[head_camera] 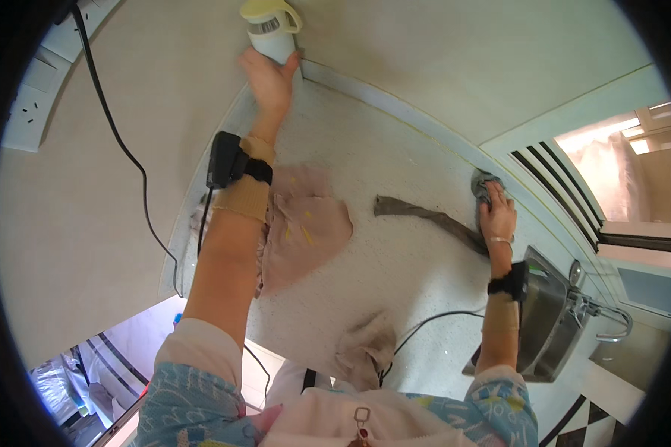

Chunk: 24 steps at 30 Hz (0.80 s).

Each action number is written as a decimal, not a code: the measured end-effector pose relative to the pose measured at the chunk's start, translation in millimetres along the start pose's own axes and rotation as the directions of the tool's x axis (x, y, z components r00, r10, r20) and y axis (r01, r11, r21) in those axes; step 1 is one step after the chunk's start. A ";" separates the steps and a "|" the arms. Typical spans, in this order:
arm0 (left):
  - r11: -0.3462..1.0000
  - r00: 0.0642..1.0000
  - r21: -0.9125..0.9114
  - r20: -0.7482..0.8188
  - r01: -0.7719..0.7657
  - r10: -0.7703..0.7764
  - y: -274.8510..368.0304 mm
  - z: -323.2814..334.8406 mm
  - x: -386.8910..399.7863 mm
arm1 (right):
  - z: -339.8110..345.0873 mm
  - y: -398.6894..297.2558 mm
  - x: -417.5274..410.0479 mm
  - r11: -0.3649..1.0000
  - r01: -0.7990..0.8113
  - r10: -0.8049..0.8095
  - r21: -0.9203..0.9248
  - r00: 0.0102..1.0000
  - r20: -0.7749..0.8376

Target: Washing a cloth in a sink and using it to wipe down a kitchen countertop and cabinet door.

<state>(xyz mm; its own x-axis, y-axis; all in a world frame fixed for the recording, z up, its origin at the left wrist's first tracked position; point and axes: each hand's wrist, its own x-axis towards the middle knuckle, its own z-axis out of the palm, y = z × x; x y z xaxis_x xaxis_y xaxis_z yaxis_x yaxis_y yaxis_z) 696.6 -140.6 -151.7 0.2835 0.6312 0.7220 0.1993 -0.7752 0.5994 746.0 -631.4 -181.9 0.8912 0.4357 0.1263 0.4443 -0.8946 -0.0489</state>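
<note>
At the far corner of the countertop, my left hand (pixel 273 78) grips the lower part of a white container (pixel 273 40) with a yellow lid and a yellow handle. The fingers lie on one side of it and the thumb on the other. My right hand (pixel 499 220) presses on a crumpled grey cloth (pixel 483 185) beside the low backsplash. A twisted dark cloth strip (pixel 419 211) runs across the counter to the right wrist. Beneath and beside my left forearm lies a pink cloth (pixel 307 234) with yellow marks, partly hidden by the arm.
A steel sink (pixel 549 324) with a faucet (pixel 604 318) stands at the right. A greyish-brown cloth (pixel 369 346) hangs at the counter's front edge. One black cable (pixel 117 139) runs down the left wall from sockets (pixel 28 109); another cable (pixel 436 318) crosses the counter. A barred window (pixel 609 179) is at right.
</note>
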 end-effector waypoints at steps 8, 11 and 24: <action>0.958 0.860 0.279 0.470 0.068 -0.198 36.5 -74.9 -46.8 | 17.3 32.2 10.2 0.982 0.111 -0.096 0.150 0.990 -0.103; 0.862 0.726 0.496 0.631 -0.106 -0.274 63.9 -172.9 -111.4 | 3.4 10.1 9.4 0.981 -0.043 0.032 0.190 0.998 0.056; 0.969 0.849 0.236 0.525 -0.073 -0.064 63.1 -259.1 -149.5 | -18.9 -136.9 -132.0 0.879 0.427 -0.425 0.214 0.904 -0.057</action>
<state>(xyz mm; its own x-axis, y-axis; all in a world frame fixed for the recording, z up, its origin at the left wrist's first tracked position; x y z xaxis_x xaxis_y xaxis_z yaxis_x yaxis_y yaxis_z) 423.7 -277.1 -132.3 0.7205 0.5713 0.3930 0.3934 -0.8035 0.4469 565.8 -568.4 -173.1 0.6113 0.7678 0.1916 0.7902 -0.5788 -0.2016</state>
